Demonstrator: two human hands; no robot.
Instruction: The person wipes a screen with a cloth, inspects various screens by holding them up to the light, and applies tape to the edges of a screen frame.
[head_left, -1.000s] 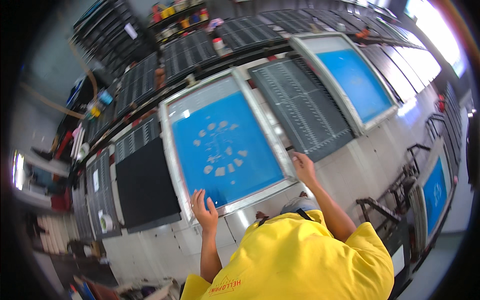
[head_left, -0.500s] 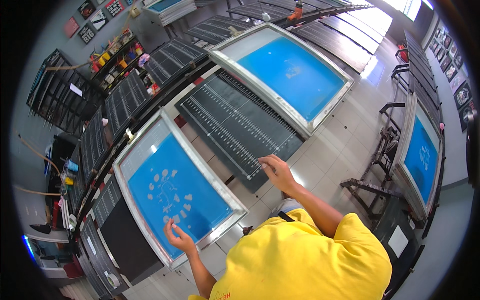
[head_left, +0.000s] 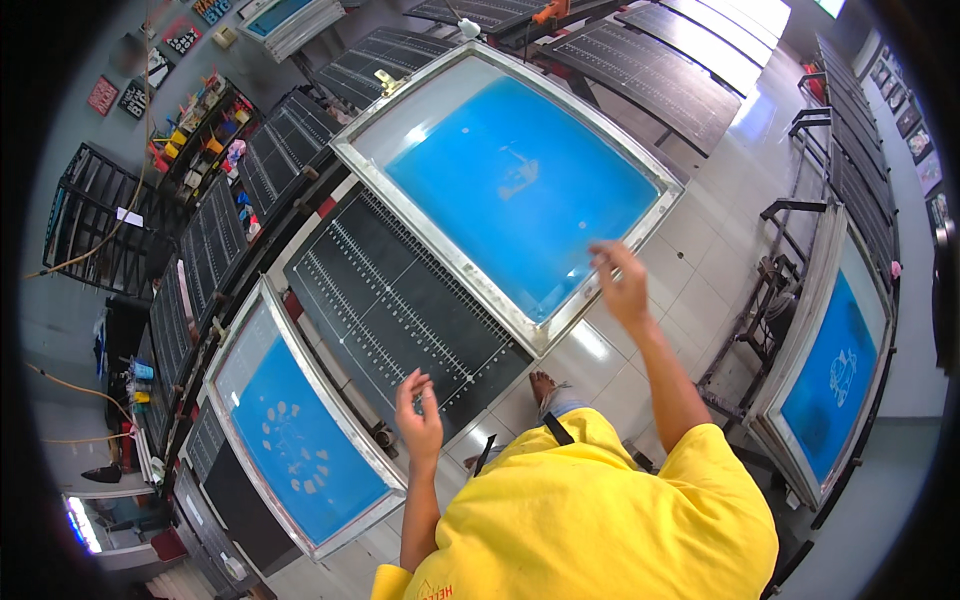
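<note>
A silk-screen frame with a blue mesh (head_left: 440,190) lies at the centre back, a pale design in its middle. My right hand (head_left: 622,285) is raised at its near right edge, blurred, fingers loosely apart and holding nothing; whether it touches the frame I cannot tell. My left hand (head_left: 420,415) hovers over the near end of a black printing board (head_left: 400,310) marked with white rulers. Its fingers are slightly bent, apart and bare. To the left lies a second blue screen (head_left: 255,440) bearing a ring of pale shapes.
Farther boards (head_left: 640,85) stretch in rows toward the bright window. At the right, another framed blue screen (head_left: 825,390) leans along a metal rack. Shelves with colourful containers (head_left: 200,130) stand at the back left. Pale floor tiles (head_left: 700,260) run between the rows.
My view and body have shifted toward the middle screen. My left hand has left the left screen and is over the black board. My right hand has moved to the middle screen's edge.
</note>
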